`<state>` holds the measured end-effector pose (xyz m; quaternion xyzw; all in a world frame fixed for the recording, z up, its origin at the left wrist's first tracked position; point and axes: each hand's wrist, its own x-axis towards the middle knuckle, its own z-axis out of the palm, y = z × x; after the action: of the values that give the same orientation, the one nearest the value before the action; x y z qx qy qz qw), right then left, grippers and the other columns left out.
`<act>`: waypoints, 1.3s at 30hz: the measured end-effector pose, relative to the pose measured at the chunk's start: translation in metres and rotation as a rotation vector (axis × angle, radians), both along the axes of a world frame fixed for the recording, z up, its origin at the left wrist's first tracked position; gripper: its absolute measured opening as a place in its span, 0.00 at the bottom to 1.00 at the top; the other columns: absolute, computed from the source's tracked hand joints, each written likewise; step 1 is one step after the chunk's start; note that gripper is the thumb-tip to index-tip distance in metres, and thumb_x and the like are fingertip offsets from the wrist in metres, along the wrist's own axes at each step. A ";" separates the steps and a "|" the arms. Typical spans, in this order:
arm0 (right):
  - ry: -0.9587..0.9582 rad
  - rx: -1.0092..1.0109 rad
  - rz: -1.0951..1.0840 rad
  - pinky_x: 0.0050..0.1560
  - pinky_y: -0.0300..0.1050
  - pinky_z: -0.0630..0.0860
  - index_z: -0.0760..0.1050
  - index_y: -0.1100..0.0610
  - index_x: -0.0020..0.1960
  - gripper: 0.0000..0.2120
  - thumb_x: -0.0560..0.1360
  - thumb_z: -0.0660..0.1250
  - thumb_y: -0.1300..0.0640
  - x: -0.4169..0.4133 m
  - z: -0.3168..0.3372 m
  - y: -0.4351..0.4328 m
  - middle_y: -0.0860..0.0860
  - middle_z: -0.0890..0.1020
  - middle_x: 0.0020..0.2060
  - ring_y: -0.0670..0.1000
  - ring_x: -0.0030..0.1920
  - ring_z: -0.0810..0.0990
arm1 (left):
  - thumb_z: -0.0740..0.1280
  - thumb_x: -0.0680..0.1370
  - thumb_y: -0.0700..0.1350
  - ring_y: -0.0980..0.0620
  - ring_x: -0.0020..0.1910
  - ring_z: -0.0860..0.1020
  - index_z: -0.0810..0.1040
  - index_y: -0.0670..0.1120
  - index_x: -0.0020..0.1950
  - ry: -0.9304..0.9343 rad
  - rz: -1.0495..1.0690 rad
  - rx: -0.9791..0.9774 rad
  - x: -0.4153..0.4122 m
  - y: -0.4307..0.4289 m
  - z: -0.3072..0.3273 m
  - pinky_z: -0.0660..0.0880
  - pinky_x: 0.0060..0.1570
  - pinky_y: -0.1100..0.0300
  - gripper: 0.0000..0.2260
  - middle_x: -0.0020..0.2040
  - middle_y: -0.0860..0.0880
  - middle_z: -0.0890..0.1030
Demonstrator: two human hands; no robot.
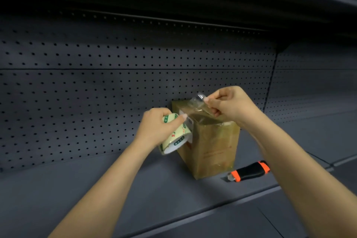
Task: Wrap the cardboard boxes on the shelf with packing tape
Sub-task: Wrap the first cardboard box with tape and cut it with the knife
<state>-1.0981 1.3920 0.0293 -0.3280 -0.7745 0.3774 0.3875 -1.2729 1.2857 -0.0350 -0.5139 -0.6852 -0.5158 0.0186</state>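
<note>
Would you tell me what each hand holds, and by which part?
The left hand grips the tape roll around its outside; the right hand pinches the strip by its free end.

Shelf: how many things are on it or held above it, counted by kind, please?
cardboard box: 1
tape roll: 1, gripped by the left hand, its free end pinched by the right hand
utility knife: 1
Total: 3

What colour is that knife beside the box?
The knife is black with orange ends; head view.
</note>
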 end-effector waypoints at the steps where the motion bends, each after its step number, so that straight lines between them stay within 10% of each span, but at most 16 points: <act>1: -0.006 -0.006 0.000 0.39 0.40 0.80 0.82 0.61 0.42 0.08 0.75 0.73 0.56 0.001 0.001 0.003 0.52 0.81 0.31 0.46 0.31 0.78 | 0.73 0.73 0.56 0.61 0.22 0.71 0.69 0.46 0.27 0.002 -0.002 -0.003 0.000 0.002 0.000 0.61 0.23 0.68 0.23 0.24 0.54 0.71; 23: -0.016 -0.052 -0.030 0.58 0.47 0.78 0.85 0.55 0.38 0.07 0.71 0.76 0.52 0.004 -0.022 0.011 0.45 0.86 0.35 0.42 0.43 0.84 | 0.74 0.69 0.64 0.55 0.25 0.70 0.73 0.38 0.31 0.019 -0.014 -0.115 -0.011 0.012 0.003 0.65 0.30 0.59 0.28 0.26 0.46 0.73; 29: 0.003 -0.090 -0.044 0.44 0.35 0.72 0.69 0.51 0.64 0.27 0.70 0.77 0.52 0.006 -0.025 0.011 0.48 0.86 0.36 0.42 0.44 0.84 | 0.75 0.69 0.62 0.58 0.23 0.70 0.74 0.41 0.29 -0.016 -0.029 -0.129 -0.009 0.012 -0.002 0.65 0.28 0.62 0.26 0.23 0.54 0.72; 39: -0.031 -0.007 -0.109 0.43 0.38 0.72 0.67 0.50 0.60 0.25 0.70 0.78 0.51 0.004 -0.033 0.016 0.49 0.86 0.36 0.43 0.42 0.83 | 0.76 0.69 0.60 0.58 0.23 0.68 0.72 0.44 0.28 -0.032 -0.079 -0.195 -0.012 0.018 0.002 0.63 0.27 0.63 0.23 0.23 0.53 0.71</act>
<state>-1.0938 1.4083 -0.0034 -0.3767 -0.7601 0.3533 0.3944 -1.2848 1.3035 -0.0334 -0.5316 -0.7117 -0.4549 -0.0630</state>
